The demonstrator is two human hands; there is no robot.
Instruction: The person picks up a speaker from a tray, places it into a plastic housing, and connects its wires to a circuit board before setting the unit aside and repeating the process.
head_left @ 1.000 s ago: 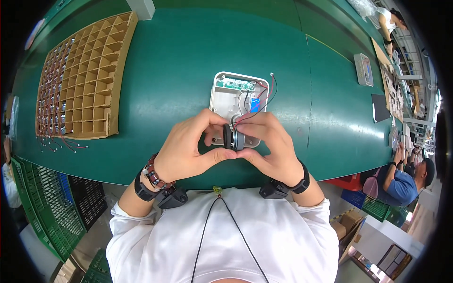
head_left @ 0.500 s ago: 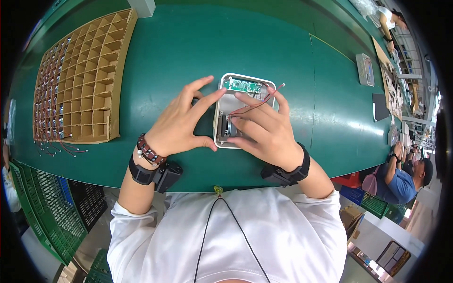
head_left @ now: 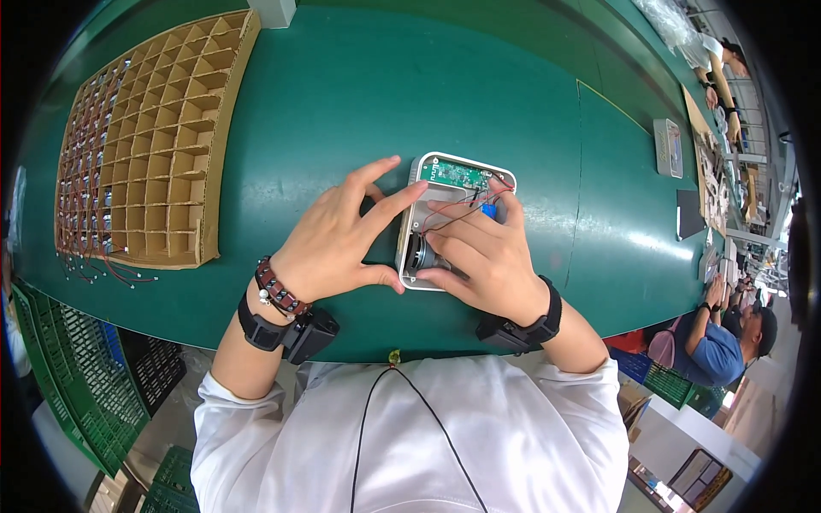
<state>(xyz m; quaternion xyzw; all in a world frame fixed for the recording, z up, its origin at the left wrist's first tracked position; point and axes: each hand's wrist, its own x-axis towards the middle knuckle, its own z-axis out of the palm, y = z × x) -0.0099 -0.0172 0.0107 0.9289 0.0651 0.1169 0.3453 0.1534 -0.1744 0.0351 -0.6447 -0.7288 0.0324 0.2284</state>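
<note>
A white rounded plastic housing (head_left: 405, 229) lies open side up on the table in front of me. At its far end sits a green circuit board (head_left: 459, 175), and a round speaker (head_left: 418, 253) with a dark magnet is inside the near left part. My right hand (head_left: 496, 261) reaches in over it, thumb and fingers around the speaker. Red and black wires (head_left: 453, 221) run from the speaker under and past those fingers. A blue part (head_left: 488, 210) shows beside them. My left hand (head_left: 329, 239) is open with fingers spread, its index fingertip at the housing's left rim.
On the left stands a divided cardboard box (head_left: 209, 184), its left columns filled with wired parts. Another pale housing (head_left: 667, 147) and a black sheet (head_left: 688, 214) lie at the far right. Green crates (head_left: 81, 380) are below the table's left edge. Co-workers sit on the right.
The housing and both hands now appear slightly lower and to the right in the view. The wires have dropped into the housing, and the blue part has come into sight.
</note>
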